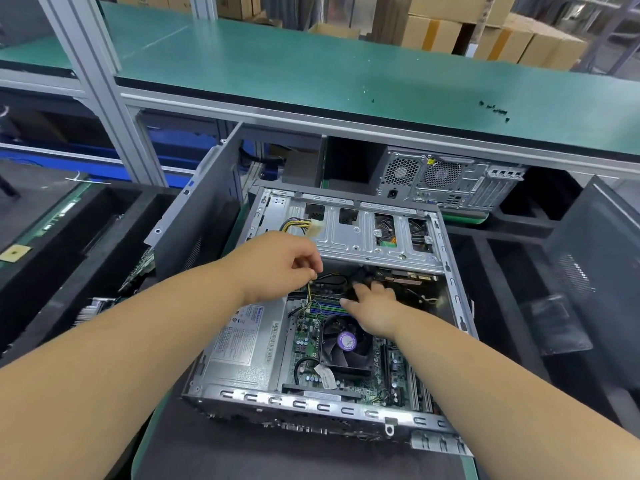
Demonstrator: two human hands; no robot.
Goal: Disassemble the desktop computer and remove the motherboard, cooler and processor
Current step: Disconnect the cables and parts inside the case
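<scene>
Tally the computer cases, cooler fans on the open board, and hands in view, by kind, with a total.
Computer cases: 2, the open case and the closed case behind it
Cooler fan: 1
Hands: 2, left hand and right hand
Total: 5

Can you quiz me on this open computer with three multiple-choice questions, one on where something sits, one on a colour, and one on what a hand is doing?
1. Where does the power supply sit relative to the cooler fan?
A. To its left
B. To its right
C. On top of it

2. What colour is the round sticker on the fan hub?
A. Red
B. Purple
C. Green

3. What is the left hand doing?
A. Lying flat on the case
B. Gripping a screwdriver
C. Pinching thin wires

Answers: 1 A, the silver labelled box lies left of the fan. 2 B, the sticker is purple. 3 C, its fingertips hold wires rising from the motherboard.
</scene>
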